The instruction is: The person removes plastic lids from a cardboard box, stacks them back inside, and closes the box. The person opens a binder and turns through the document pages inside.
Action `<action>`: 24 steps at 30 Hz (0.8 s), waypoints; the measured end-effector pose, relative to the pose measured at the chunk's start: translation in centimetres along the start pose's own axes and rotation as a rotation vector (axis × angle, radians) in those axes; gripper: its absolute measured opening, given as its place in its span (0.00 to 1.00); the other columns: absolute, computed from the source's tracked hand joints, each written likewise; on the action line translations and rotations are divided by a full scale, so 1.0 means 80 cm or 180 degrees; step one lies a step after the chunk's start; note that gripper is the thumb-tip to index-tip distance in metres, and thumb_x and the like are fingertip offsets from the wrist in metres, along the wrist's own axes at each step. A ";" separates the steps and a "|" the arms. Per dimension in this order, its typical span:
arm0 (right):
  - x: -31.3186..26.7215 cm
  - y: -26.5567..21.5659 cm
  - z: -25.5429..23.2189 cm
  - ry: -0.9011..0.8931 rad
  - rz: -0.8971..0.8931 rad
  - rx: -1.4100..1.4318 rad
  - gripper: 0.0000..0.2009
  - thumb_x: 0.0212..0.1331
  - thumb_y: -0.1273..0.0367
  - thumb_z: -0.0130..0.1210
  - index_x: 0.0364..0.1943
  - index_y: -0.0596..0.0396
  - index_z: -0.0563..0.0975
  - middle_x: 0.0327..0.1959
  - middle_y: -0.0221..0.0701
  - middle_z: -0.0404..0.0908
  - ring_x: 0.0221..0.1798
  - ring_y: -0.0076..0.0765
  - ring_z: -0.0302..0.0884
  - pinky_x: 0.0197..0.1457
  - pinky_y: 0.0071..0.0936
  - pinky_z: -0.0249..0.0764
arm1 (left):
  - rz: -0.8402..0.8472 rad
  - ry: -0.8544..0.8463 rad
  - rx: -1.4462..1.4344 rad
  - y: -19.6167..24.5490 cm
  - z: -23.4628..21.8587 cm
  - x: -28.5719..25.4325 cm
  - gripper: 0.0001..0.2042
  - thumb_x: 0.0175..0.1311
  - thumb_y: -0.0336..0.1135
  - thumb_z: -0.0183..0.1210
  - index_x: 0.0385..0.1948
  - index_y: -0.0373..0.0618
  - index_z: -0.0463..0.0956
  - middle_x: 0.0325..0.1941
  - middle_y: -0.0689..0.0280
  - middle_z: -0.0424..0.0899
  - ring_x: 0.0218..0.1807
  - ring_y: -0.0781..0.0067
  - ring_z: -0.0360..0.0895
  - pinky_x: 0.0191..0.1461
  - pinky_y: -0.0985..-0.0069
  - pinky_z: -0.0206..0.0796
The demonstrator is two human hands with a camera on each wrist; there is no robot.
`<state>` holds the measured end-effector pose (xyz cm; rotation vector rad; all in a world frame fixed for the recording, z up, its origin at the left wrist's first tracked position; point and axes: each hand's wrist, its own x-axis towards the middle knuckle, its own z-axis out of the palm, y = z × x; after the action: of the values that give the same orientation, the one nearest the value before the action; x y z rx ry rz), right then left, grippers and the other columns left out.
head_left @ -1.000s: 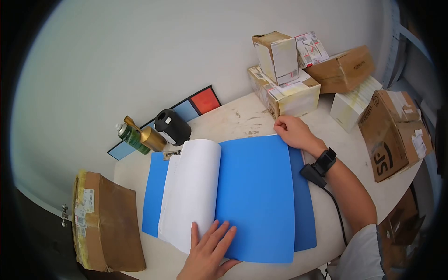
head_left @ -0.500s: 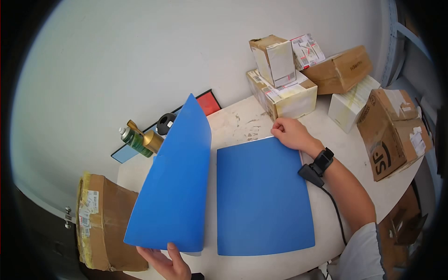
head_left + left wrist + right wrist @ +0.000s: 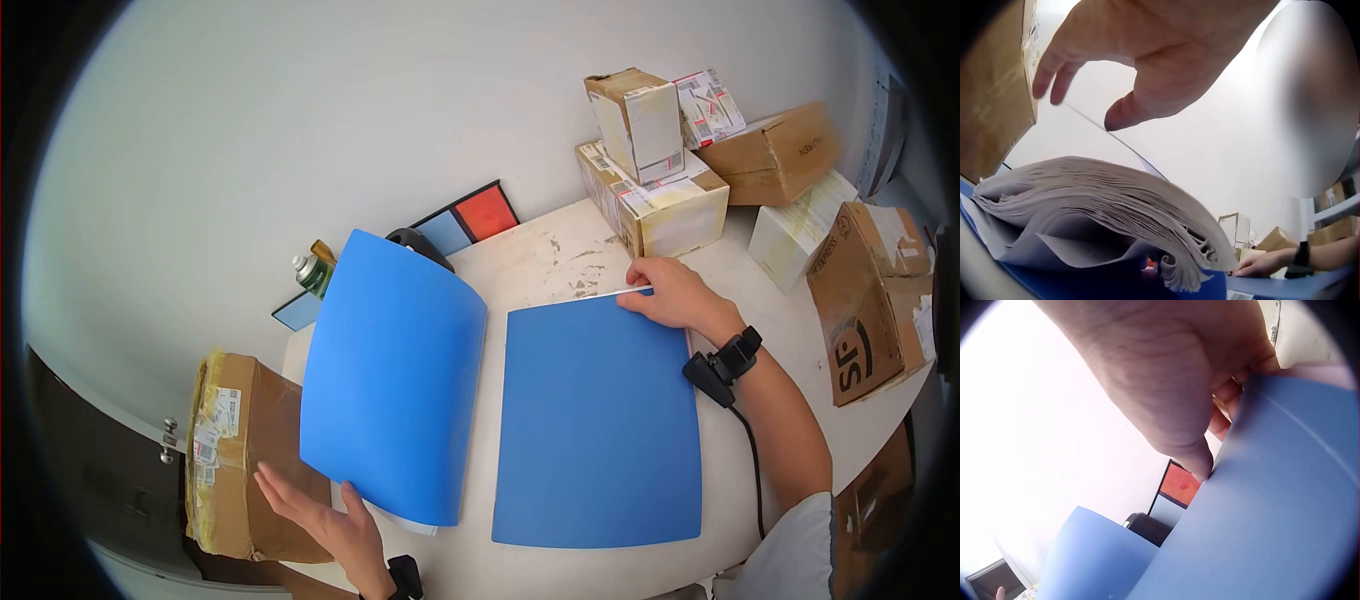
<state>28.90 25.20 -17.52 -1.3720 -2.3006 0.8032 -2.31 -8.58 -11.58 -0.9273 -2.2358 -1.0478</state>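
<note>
A blue folder (image 3: 600, 420) lies flat on the table, a white edge showing along its top. My right hand (image 3: 680, 293) pinches its upper right corner, thumb on the blue face and fingers behind, as the right wrist view shows. To the left, a blue cover (image 3: 390, 380) stands tilted and curved. Under it the left wrist view shows a thick, bent stack of papers (image 3: 1097, 194) with curled ends. My left hand (image 3: 330, 525) is beside the cover's lower left corner, fingers extended and spread. In the left wrist view its thumb overlaps the cover's thin edge.
Several cardboard boxes (image 3: 680, 215) are piled at the back right, and an SF box (image 3: 865, 310) stands at the right edge. Another box (image 3: 270, 450) is at the left. A green can (image 3: 313, 273) and a black round object (image 3: 420, 245) are partly hidden behind the cover.
The blue cover swung from right to left with the white pages, uncovering the folder beneath. My left hand moved left and released the cover's lower edge. My right hand stayed at the corner, its thumb now over it.
</note>
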 end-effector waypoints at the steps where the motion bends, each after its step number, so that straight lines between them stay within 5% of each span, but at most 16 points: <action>1: -0.002 -0.003 0.000 0.0022 0.0002 -0.0028 0.22 0.61 0.55 0.65 0.48 0.60 0.81 0.50 0.45 0.85 0.54 0.48 0.82 0.57 0.39 0.77 | 0.0868 0.0248 0.1369 -0.006 0.001 0.002 0.43 0.56 0.15 0.54 0.79 0.47 0.53 0.80 0.48 0.54 0.73 0.43 0.67 0.75 0.58 0.60; 2: -0.004 -0.008 -0.002 -0.0005 0.0030 -0.0103 0.22 0.61 0.55 0.65 0.48 0.61 0.81 0.50 0.45 0.84 0.55 0.48 0.82 0.58 0.40 0.77 | 0.0706 -0.0072 0.0449 0.000 -0.004 0.002 0.41 0.53 0.19 0.57 0.76 0.46 0.60 0.81 0.49 0.55 0.82 0.37 0.48 0.82 0.45 0.40; 3: -0.006 -0.013 -0.005 -0.0007 0.0011 -0.0104 0.22 0.61 0.55 0.65 0.48 0.61 0.81 0.50 0.45 0.84 0.55 0.48 0.82 0.58 0.40 0.77 | 0.0697 -0.0057 0.0457 0.007 -0.011 0.001 0.41 0.53 0.19 0.57 0.76 0.46 0.60 0.81 0.49 0.55 0.82 0.37 0.48 0.82 0.45 0.40; 5: -0.012 -0.021 -0.007 -0.0039 -0.0052 -0.0403 0.22 0.60 0.56 0.66 0.49 0.61 0.80 0.51 0.46 0.81 0.58 0.50 0.77 0.60 0.39 0.75 | 0.2056 -0.1529 0.1348 0.022 -0.027 -0.004 0.36 0.56 0.27 0.58 0.73 0.48 0.66 0.81 0.52 0.57 0.82 0.39 0.48 0.80 0.34 0.36; 6: -0.013 -0.022 -0.005 -0.0052 -0.0075 -0.0426 0.22 0.60 0.56 0.66 0.49 0.61 0.80 0.51 0.46 0.81 0.58 0.50 0.77 0.60 0.39 0.75 | 0.2176 -0.1754 0.1487 0.041 -0.028 -0.006 0.34 0.60 0.39 0.63 0.71 0.49 0.68 0.81 0.54 0.59 0.82 0.39 0.49 0.77 0.26 0.29; 7: -0.015 -0.023 -0.004 -0.0039 -0.0111 -0.0697 0.23 0.60 0.55 0.66 0.49 0.60 0.80 0.52 0.46 0.79 0.59 0.50 0.75 0.62 0.40 0.74 | 0.2148 -0.1746 0.1482 0.040 -0.023 -0.004 0.34 0.60 0.39 0.63 0.71 0.49 0.68 0.81 0.54 0.59 0.82 0.39 0.49 0.77 0.26 0.29; 9: -0.022 -0.025 0.002 -0.0020 -0.0143 -0.0949 0.24 0.60 0.54 0.66 0.50 0.60 0.80 0.54 0.46 0.78 0.61 0.51 0.73 0.63 0.41 0.73 | 0.0956 -0.2050 0.1234 0.025 -0.006 0.004 0.38 0.59 0.49 0.68 0.72 0.49 0.67 0.82 0.54 0.58 0.81 0.37 0.50 0.76 0.25 0.31; 10: -0.024 -0.026 0.004 -0.0042 -0.0164 -0.1024 0.25 0.60 0.54 0.66 0.51 0.61 0.80 0.54 0.46 0.77 0.62 0.51 0.72 0.63 0.41 0.73 | 0.0673 -0.1954 0.1199 0.013 0.000 0.010 0.41 0.60 0.56 0.68 0.71 0.43 0.66 0.80 0.48 0.59 0.79 0.34 0.53 0.76 0.30 0.40; 14: -0.028 -0.043 0.000 -0.0156 -0.0086 -0.1232 0.25 0.63 0.53 0.65 0.50 0.62 0.80 0.54 0.46 0.76 0.63 0.51 0.71 0.65 0.44 0.72 | 0.0388 -0.1589 0.0296 -0.061 0.019 0.057 0.40 0.64 0.55 0.66 0.71 0.39 0.65 0.77 0.44 0.62 0.76 0.37 0.59 0.77 0.46 0.52; 16: -0.029 -0.046 0.002 -0.0203 -0.0107 -0.1287 0.25 0.63 0.53 0.65 0.51 0.63 0.79 0.55 0.46 0.76 0.62 0.51 0.71 0.66 0.44 0.71 | -0.0012 -0.1723 -0.0146 -0.089 0.032 0.084 0.35 0.72 0.54 0.59 0.70 0.34 0.64 0.72 0.45 0.69 0.72 0.48 0.68 0.75 0.62 0.59; 21: -0.036 -0.056 0.002 0.0050 -0.0443 -0.1658 0.28 0.63 0.52 0.64 0.57 0.63 0.77 0.56 0.48 0.75 0.63 0.53 0.70 0.69 0.43 0.67 | -0.1348 -0.1419 -0.2243 -0.120 0.027 0.072 0.35 0.79 0.58 0.48 0.68 0.29 0.66 0.66 0.53 0.76 0.66 0.65 0.73 0.70 0.67 0.65; 24: -0.027 -0.067 0.011 0.0208 -0.0663 -0.0558 0.31 0.67 0.49 0.59 0.61 0.65 0.75 0.60 0.50 0.74 0.66 0.54 0.69 0.71 0.40 0.65 | 0.0153 -0.2947 -0.4073 -0.008 -0.044 0.057 0.37 0.77 0.62 0.49 0.64 0.28 0.71 0.61 0.51 0.81 0.62 0.65 0.77 0.68 0.64 0.68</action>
<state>25.77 21.03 -14.86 -1.1810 -2.4590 0.4959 -5.21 -10.09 -6.79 -2.3176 -1.8712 -2.4626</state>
